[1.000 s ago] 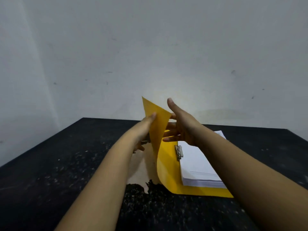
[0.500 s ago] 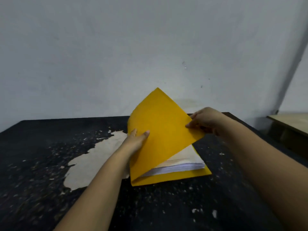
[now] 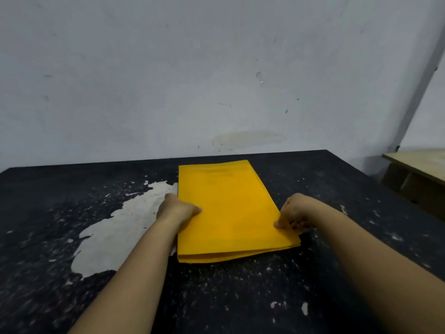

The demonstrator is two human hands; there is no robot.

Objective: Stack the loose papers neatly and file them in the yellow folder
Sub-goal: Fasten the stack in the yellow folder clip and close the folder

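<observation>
The yellow folder [image 3: 226, 208] lies closed and flat on the black table [image 3: 228, 297], its spine to the left. The papers inside are hidden under the cover. My left hand [image 3: 175, 209] grips the folder's left edge, thumb on top of the cover. My right hand [image 3: 290, 216] grips the right edge, thumb on the cover and fingers curled beneath.
The black tabletop is worn, with a large pale patch of stripped surface [image 3: 115, 230] left of the folder and white flecks all over. A grey wall [image 3: 216, 80] stands right behind the table. A wooden bench or shelf [image 3: 419, 172] sits beyond the table's right edge.
The raised front cover has come down to the right and now lies flat over the papers. Both hands have moved to the folder's side edges.
</observation>
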